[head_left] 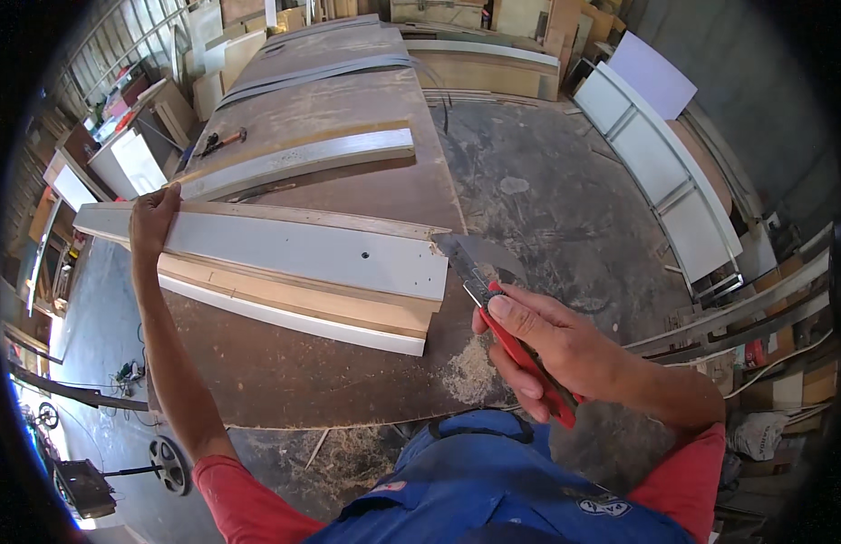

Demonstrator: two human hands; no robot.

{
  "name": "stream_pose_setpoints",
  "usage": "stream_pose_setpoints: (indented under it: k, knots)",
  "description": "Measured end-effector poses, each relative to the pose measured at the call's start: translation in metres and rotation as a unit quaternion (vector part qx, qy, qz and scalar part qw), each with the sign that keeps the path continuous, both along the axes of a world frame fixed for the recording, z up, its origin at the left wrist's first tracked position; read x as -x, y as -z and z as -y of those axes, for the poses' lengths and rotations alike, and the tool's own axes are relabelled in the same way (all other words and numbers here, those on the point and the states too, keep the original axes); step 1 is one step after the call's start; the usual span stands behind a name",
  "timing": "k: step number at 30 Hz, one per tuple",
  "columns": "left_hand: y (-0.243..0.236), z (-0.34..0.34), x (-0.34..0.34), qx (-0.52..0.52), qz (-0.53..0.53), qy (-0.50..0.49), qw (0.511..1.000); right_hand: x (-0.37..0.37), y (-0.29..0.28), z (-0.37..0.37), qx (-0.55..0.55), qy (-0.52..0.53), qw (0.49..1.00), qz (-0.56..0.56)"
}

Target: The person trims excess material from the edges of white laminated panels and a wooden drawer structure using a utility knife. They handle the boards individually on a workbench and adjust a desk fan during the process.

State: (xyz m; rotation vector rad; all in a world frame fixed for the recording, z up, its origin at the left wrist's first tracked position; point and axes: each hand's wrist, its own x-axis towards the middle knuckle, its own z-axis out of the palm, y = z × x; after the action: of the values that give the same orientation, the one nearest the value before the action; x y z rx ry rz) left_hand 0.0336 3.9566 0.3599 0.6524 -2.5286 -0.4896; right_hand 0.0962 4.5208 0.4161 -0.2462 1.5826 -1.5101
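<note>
My left hand (pixel 152 223) is wrapped round the left part of a long white-faced wooden piece (pixel 303 245), gripping its upper edge. This piece lies on edge along the table, showing layered wood edges and a dark hole near its right end. In my right hand (pixel 552 349) is a utility knife (pixel 520 354) with a red and black handle, my thumb on top. Its grey blade reaches to the rough upper right corner of the white-faced piece. A second piece (pixel 348 304), bare wood with a white lower face, lies along the near side.
Another long wooden piece (pixel 321 163) lies farther back on the brown table (pixel 257 381), with a hammer (pixel 219 142) beyond it. Grey straps (pixel 321 74) cross the table. Sawdust (pixel 472 372) lies near its right edge. White panels (pixel 638 145) lean at the right wall.
</note>
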Motion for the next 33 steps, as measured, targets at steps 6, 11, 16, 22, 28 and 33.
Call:
stream_pose_setpoints:
  k: [6, 11, 16, 22, 28, 33]
  knots:
    - [-0.002, -0.001, 0.000, -0.013, -0.003, 0.014, 1.000, -0.006, 0.003, 0.011, 0.029, 0.020, 0.999, 0.008]
    - [-0.004, -0.008, 0.000, -0.016, -0.010, 0.018, 1.000, -0.009, 0.009, 0.021, 0.035, 0.058, 0.998, 0.009]
    - [-0.005, -0.008, 0.003, 0.007, -0.009, 0.011, 1.000, -0.001, 0.000, 0.025, 0.098, 0.071, 0.988, 0.098]
    - [-0.003, 0.001, -0.001, -0.016, 0.003, 0.008, 1.000, -0.006, 0.008, 0.014, 0.049, 0.051, 0.997, -0.011]
    - [-0.002, -0.005, 0.001, 0.015, -0.034, 0.013, 0.999, -0.009, 0.008, 0.005, 0.021, 0.042, 0.999, -0.016]
    - [0.004, 0.010, 0.001, -0.013, -0.042, 0.025, 0.999, -0.015, 0.002, 0.010, -0.003, 0.052, 0.999, -0.004]
